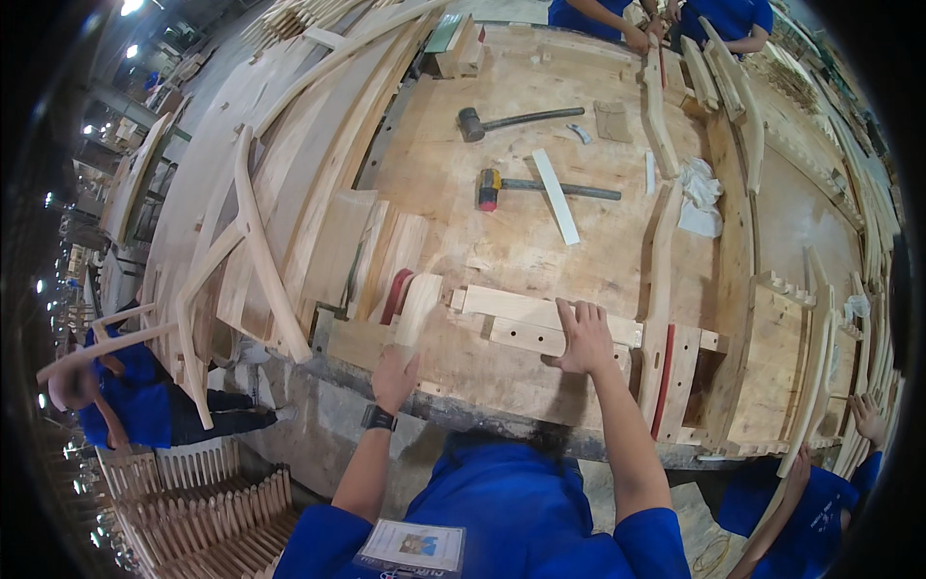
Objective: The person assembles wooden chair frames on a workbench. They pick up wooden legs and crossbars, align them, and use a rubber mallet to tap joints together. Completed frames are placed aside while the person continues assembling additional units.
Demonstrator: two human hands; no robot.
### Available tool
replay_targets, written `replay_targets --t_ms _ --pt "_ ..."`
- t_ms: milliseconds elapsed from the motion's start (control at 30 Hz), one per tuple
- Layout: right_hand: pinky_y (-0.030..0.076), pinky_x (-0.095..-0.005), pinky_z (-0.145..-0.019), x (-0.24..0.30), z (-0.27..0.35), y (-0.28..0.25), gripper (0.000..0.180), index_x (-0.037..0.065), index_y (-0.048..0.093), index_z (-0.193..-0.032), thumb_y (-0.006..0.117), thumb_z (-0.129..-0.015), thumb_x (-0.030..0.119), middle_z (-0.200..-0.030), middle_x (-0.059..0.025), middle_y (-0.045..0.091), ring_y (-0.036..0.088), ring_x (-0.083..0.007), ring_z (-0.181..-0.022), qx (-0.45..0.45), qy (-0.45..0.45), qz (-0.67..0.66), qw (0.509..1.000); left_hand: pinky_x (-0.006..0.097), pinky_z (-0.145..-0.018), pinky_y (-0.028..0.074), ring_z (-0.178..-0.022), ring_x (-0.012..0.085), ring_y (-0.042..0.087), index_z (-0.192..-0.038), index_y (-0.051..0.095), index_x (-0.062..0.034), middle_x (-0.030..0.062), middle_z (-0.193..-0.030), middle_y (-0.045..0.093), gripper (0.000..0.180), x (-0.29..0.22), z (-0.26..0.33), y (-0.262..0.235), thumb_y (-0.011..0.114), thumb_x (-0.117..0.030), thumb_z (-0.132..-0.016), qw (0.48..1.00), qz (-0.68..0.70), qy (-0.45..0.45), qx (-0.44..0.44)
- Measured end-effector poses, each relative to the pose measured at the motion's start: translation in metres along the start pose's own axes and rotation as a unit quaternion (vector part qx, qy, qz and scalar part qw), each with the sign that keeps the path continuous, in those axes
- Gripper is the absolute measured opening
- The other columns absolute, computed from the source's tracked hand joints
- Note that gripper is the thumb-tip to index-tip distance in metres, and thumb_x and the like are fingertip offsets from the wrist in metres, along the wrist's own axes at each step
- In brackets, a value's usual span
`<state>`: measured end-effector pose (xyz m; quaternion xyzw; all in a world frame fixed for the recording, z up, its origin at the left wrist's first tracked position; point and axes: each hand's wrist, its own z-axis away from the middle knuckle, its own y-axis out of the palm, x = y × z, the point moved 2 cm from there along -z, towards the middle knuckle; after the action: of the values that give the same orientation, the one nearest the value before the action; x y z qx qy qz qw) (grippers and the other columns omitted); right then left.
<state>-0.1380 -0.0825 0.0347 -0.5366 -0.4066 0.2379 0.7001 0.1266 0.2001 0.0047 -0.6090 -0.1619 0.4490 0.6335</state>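
A pale wooden rail [526, 304] lies crosswise near the front of the workbench, with a tenon at its left end. My right hand [585, 340] grips across it, fingers over the far edge and thumb on the near side. Just in front of that rail sits a wooden block with dark holes [521, 335]. To the left, my left hand [394, 379] is closed about the near end of a short, curved wooden piece [420, 309], its fingers partly hidden. A red-faced pad [395, 296] stands beside this piece. At the rail's right end runs a long, shaped wooden leg [660, 280].
Two mallets [471, 125] [489, 190] and a white strip [556, 198] lie on the workbench [463, 241]. Crumpled white plastic [700, 198] is at the right. A joined wooden frame [253, 227] leans at left. Co-workers are at the far edge, right and left.
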Motion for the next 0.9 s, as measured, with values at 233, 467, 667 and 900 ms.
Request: replay_targets --t_ms 233,467,667,900 --pt "0.033 -0.0503 -0.105 -0.001 0.003 0.000 0.110 0.008 0.036 -0.146 0.084 -0.056 0.048 -0.117 -0.0191 0.052 0.049 -0.0357 -0.113 -0.004 -0.003 -0.020 1.000 0.052 -0.081 0.052 -0.098 0.0481 0.063 -0.133 0.038 0.0034 0.0316 -0.112 0.062 0.070 -0.008 0.001 0.025 0.065 -0.044 -0.089 0.999 -0.009 -0.003 0.034" --pt "0.033 -0.0512 -0.107 -0.004 0.004 0.000 0.109 0.008 0.035 -0.146 0.084 -0.056 0.049 -0.120 -0.0203 0.052 0.048 -0.0370 -0.116 0.016 0.002 -0.011 1.000 0.052 -0.082 0.052 -0.097 0.0487 0.063 -0.134 0.035 0.0034 0.0329 -0.108 0.064 0.071 -0.010 0.002 0.019 0.066 -0.042 -0.089 0.997 -0.017 -0.002 0.079" --pt "0.034 -0.0500 -0.105 -0.007 0.005 0.000 0.110 0.007 0.037 -0.145 0.083 -0.055 0.052 -0.118 -0.0199 0.051 0.048 -0.0363 -0.115 0.001 -0.001 -0.004 1.000 0.054 -0.080 0.052 -0.093 0.0503 0.063 -0.132 0.035 0.0036 0.0332 -0.104 0.064 0.070 -0.015 0.007 0.017 0.068 -0.040 -0.087 0.997 -0.015 -0.005 0.075" --pt "0.032 -0.0535 -0.108 -0.001 -0.001 -0.002 0.110 0.010 0.036 -0.146 0.084 -0.056 0.052 -0.123 -0.0195 0.050 0.046 -0.0360 -0.121 0.031 0.015 -0.011 0.999 0.054 -0.077 0.053 -0.089 0.0511 0.064 -0.122 0.044 0.0049 0.0343 -0.100 0.064 0.064 -0.004 0.006 0.018 0.069 -0.041 -0.084 0.999 0.005 0.012 0.052"
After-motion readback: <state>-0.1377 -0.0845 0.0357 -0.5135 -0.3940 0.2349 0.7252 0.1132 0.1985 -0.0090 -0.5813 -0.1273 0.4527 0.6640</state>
